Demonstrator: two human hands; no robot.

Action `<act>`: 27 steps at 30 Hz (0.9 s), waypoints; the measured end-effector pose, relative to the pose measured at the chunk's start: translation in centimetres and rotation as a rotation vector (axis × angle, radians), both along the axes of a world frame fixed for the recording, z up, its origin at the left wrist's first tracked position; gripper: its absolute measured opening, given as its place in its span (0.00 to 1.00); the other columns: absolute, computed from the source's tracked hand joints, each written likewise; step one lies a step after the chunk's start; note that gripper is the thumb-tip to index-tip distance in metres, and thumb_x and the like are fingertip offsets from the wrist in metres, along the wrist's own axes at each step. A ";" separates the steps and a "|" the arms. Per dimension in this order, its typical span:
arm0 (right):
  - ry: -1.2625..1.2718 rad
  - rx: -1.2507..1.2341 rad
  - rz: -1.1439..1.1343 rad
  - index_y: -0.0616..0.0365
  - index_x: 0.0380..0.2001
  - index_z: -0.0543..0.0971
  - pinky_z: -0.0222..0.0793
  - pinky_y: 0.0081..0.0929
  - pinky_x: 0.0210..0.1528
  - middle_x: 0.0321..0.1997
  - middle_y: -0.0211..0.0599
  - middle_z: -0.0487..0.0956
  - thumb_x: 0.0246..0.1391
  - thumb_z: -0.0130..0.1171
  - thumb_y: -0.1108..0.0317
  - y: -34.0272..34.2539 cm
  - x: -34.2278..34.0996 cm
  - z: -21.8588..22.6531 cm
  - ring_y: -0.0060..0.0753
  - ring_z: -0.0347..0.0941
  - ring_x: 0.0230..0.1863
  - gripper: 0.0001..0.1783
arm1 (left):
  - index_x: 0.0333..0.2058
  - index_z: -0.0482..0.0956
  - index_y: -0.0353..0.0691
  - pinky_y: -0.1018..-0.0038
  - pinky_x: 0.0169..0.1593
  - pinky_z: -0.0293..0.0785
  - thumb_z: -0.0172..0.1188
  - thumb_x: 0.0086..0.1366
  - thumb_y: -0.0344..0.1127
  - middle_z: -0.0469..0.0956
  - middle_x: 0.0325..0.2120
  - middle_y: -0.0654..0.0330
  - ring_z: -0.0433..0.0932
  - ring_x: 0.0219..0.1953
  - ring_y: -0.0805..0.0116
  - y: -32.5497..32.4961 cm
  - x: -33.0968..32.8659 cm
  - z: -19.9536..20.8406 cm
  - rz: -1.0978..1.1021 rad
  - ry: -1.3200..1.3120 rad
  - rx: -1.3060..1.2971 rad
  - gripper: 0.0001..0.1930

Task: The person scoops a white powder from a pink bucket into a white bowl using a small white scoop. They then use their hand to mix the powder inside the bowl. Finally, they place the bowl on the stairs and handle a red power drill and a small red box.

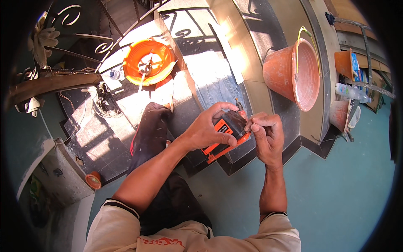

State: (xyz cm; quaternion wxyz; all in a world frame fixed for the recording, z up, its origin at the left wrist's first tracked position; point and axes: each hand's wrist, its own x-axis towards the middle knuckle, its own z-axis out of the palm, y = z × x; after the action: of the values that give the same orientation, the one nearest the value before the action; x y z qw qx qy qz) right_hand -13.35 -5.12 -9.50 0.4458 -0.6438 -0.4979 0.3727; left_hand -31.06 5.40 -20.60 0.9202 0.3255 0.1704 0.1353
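An orange-and-black nail gun [219,147], with a brass-tipped fitting [238,102] at its far end, is in front of me over the step. My left hand [212,128] curls round its black body, thumb on the near side and fingers over the top. At the right end of the tool, my right hand [267,133] has its thumb and fingers pinched together, close against the orange edge. Whatever sits between those fingertips is too small or hidden to make out. Faded blue denim cloth [214,86] lies just beyond the tool.
An orange tub [131,63] with a metal tool in it stands ahead left. A large dusty bucket [279,69] lies tipped on the steps at right, near a plastic bottle [351,91] and smaller pots [338,112]. Coiled cable [104,103] and wrought-iron railing fill the left.
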 end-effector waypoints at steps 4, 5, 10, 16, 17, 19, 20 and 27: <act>0.043 0.024 -0.026 0.59 0.51 0.71 0.79 0.29 0.44 0.42 0.46 0.80 0.78 0.58 0.69 -0.2 -0.5 -0.2 0.30 0.78 0.42 0.08 | 0.69 0.70 0.41 0.68 0.68 0.73 0.93 0.43 0.53 0.80 0.59 0.58 0.77 0.63 0.67 -0.1 0.0 -0.2 -0.017 0.020 -0.004 0.57; 0.047 0.028 -0.022 0.60 0.51 0.71 0.82 0.28 0.40 0.42 0.46 0.80 0.78 0.57 0.70 -0.3 -0.6 -0.1 0.30 0.79 0.42 0.07 | 0.69 0.70 0.41 0.68 0.68 0.73 0.93 0.43 0.53 0.80 0.59 0.58 0.77 0.63 0.67 -0.1 0.0 -0.2 -0.010 0.016 0.002 0.57; 0.056 0.036 -0.016 0.61 0.51 0.71 0.86 0.24 0.32 0.43 0.48 0.80 0.78 0.56 0.70 -0.6 -0.6 0.0 0.28 0.79 0.42 0.08 | 0.69 0.70 0.40 0.68 0.69 0.72 0.93 0.43 0.53 0.80 0.59 0.58 0.77 0.63 0.67 -0.3 0.1 -0.3 -0.005 0.020 0.013 0.58; -0.001 0.022 0.011 0.63 0.51 0.72 0.83 0.24 0.33 0.43 0.48 0.80 0.78 0.57 0.72 -1.1 -0.1 -0.1 0.28 0.80 0.40 0.07 | 0.70 0.70 0.39 0.68 0.68 0.73 0.93 0.45 0.49 0.80 0.59 0.58 0.77 0.62 0.68 -0.5 0.3 -0.4 -0.025 0.008 0.005 0.56; -0.039 0.034 0.025 0.63 0.51 0.72 0.82 0.24 0.32 0.43 0.47 0.80 0.78 0.57 0.72 -1.2 0.0 -0.1 0.27 0.80 0.39 0.07 | 0.70 0.70 0.39 0.68 0.68 0.73 0.93 0.45 0.49 0.80 0.58 0.59 0.77 0.62 0.69 -0.5 0.3 -0.4 -0.030 0.011 0.001 0.56; -0.085 0.038 0.005 0.63 0.51 0.73 0.81 0.23 0.32 0.43 0.47 0.80 0.77 0.58 0.73 -1.3 -0.1 -0.3 0.26 0.80 0.38 0.07 | 0.70 0.70 0.40 0.68 0.67 0.74 0.93 0.46 0.48 0.81 0.58 0.59 0.78 0.61 0.69 -0.6 0.4 -0.3 -0.040 0.015 -0.007 0.55; -0.093 0.029 -0.028 0.63 0.50 0.73 0.81 0.23 0.32 0.44 0.46 0.80 0.77 0.58 0.73 -1.4 -0.2 -0.4 0.26 0.80 0.37 0.07 | 0.69 0.71 0.40 0.69 0.67 0.74 0.93 0.46 0.47 0.81 0.57 0.59 0.78 0.60 0.69 -0.7 0.5 -0.3 -0.041 0.023 -0.004 0.55; -0.123 0.044 -0.094 0.62 0.51 0.74 0.81 0.24 0.33 0.44 0.44 0.80 0.76 0.60 0.72 -1.9 -0.8 -0.7 0.24 0.79 0.36 0.07 | 0.69 0.72 0.39 0.69 0.66 0.75 0.92 0.46 0.49 0.81 0.57 0.59 0.78 0.60 0.69 -0.6 0.6 -0.2 -0.054 0.064 0.013 0.54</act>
State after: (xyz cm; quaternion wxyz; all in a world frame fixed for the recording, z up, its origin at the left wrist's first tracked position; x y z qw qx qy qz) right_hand -14.15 -7.01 -10.21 0.4455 -0.6783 -0.5016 0.2999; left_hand -30.45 4.83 -20.76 0.9155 0.3400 0.1899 0.1008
